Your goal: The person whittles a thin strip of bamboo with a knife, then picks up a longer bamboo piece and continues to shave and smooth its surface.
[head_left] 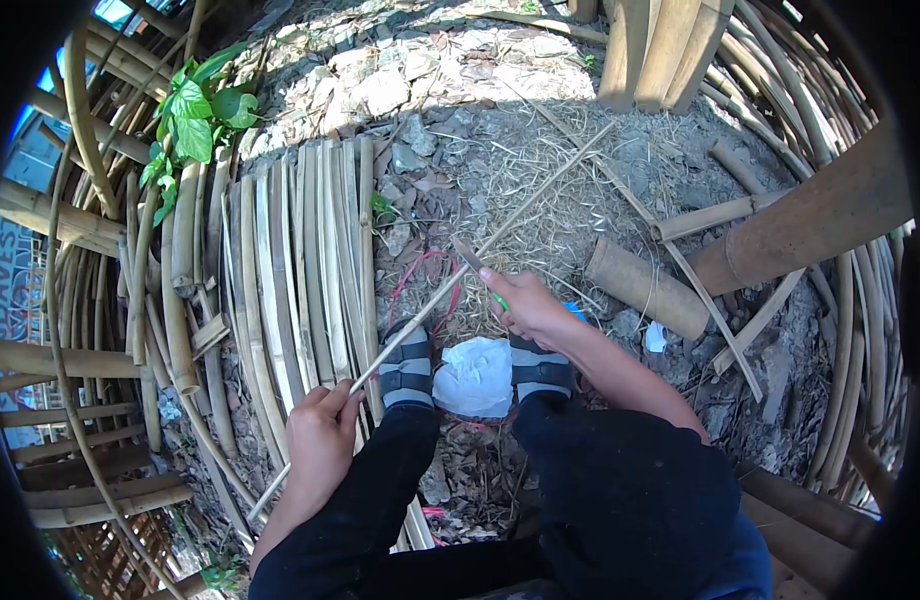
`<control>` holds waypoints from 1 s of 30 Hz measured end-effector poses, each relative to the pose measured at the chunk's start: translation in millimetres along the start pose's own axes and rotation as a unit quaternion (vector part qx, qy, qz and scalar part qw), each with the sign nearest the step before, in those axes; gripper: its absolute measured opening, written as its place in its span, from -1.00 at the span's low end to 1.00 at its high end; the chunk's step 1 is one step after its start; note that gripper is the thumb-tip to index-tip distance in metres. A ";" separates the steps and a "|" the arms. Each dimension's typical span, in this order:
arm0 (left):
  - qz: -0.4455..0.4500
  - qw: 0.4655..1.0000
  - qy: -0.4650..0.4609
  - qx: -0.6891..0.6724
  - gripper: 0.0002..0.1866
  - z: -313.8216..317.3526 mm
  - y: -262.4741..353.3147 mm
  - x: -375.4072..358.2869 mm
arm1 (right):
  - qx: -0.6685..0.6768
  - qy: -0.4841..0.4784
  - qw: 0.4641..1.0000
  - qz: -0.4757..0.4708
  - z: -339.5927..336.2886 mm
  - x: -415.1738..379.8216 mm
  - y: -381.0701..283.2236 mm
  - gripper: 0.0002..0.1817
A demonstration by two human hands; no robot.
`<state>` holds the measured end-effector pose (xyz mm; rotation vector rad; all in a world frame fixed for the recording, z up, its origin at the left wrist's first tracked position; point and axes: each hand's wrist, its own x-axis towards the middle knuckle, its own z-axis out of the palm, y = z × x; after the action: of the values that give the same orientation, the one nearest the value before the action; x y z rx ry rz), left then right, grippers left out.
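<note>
My left hand (320, 435) is closed around a long, thin bamboo strip (548, 186), which runs slantwise from the lower left up to the upper right. My right hand (528, 308) grips a knife (467, 254) whose short blade lies against the strip near its middle. A bit of green shows at the fingers of that hand, perhaps the handle; the rest of it is hidden. Below the strip, between my sandalled feet, is a crumpled white sheet (474, 378). Pinkish-red string (420, 272) loops on the ground beside the blade.
Split bamboo slats (298, 250) lie side by side at my left. On the right are a short cut bamboo piece (648, 287), crossed strips and a thick pole (820, 210). Woven bamboo fencing curves around both sides. A leafy plant (192, 125) grows at upper left; stones and shavings cover the ground.
</note>
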<state>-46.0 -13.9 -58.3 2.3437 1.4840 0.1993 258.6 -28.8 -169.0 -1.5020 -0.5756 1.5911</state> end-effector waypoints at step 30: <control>-0.033 0.996 -0.030 -0.071 -0.67 -5.9 14.0 2.0 | -0.030 -0.152 0.988 0.022 17.4 -11.3 11.6 -0.39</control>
<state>-35.1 -16.2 -47.8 2.1667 1.4666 0.2094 237.8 -40.5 -168.9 -1.3296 -0.7702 1.8689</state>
